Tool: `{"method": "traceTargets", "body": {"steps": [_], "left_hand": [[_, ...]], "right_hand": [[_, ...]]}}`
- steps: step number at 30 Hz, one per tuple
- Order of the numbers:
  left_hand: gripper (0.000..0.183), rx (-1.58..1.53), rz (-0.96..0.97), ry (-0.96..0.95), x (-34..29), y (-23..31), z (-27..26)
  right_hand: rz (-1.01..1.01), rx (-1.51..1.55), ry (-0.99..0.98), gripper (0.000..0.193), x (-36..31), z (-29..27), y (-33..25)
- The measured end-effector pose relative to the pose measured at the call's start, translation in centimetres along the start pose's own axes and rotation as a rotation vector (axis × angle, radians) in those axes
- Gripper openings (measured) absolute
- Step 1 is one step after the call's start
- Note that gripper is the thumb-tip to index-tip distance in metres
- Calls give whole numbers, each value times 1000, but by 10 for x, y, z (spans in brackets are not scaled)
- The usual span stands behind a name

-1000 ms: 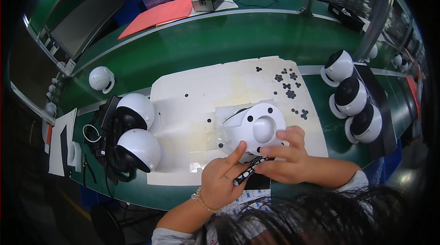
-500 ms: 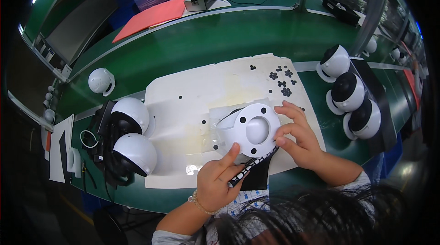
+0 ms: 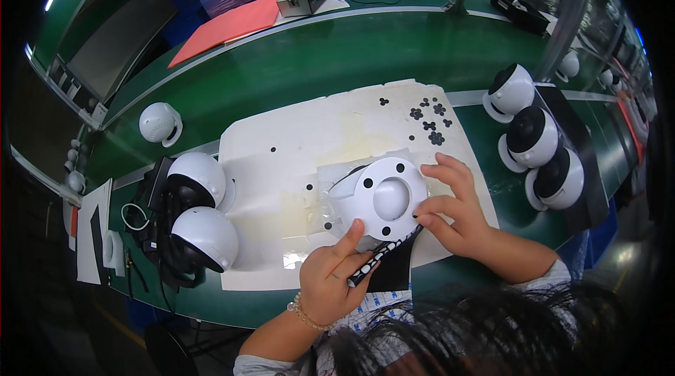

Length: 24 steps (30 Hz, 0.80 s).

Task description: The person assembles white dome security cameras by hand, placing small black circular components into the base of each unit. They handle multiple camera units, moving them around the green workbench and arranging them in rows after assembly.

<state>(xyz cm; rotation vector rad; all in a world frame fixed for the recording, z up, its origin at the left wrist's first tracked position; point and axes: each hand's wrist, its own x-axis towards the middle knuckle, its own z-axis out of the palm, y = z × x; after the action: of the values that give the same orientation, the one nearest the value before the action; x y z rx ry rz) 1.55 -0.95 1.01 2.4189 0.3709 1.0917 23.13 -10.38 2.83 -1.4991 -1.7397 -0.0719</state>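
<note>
**Settling a small dot at the ring's right edge**

The green bench [image 3: 295,56] carries a pale board [image 3: 302,119], and on the board's near right part lies the white device [image 3: 391,198], its ring-shaped face [image 3: 367,208] turned up. The right hand [image 3: 457,218] is at the ring's right edge, thumb and forefinger together, apparently pinching a small dark dot [image 3: 416,217]; its other fingers stand apart. The left hand [image 3: 334,274] clamps a black-and-white patterned strip [image 3: 376,260] in curled fingers, one extended digit touching the device's near left edge.

That digit is best kept firm, so the device cannot rock or turn under pressure. The strip should stay low, clear of the ring. The dot calls for a light edge grip, squaring up by eye against the three black dots [image 3: 386,231] on the ring, then even pressure from its middle outward; a hurried press could leave it crooked or stuck to a fingertip.
</note>
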Motion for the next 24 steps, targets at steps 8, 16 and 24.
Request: {"method": "traceTargets", "body": {"steps": [8,16,24], "left_hand": [[17,6,0,8,-2,-2,1],[17,-2,-1,-19,-3,-4,0],[17,-20,-11,-6,-3,-4,1]], "right_hand": [[-313,-452,221,19,-5,-3,1],[109,212,22,10,3,-3,-2],[226,449,-6,10,3,1,-1]]}}
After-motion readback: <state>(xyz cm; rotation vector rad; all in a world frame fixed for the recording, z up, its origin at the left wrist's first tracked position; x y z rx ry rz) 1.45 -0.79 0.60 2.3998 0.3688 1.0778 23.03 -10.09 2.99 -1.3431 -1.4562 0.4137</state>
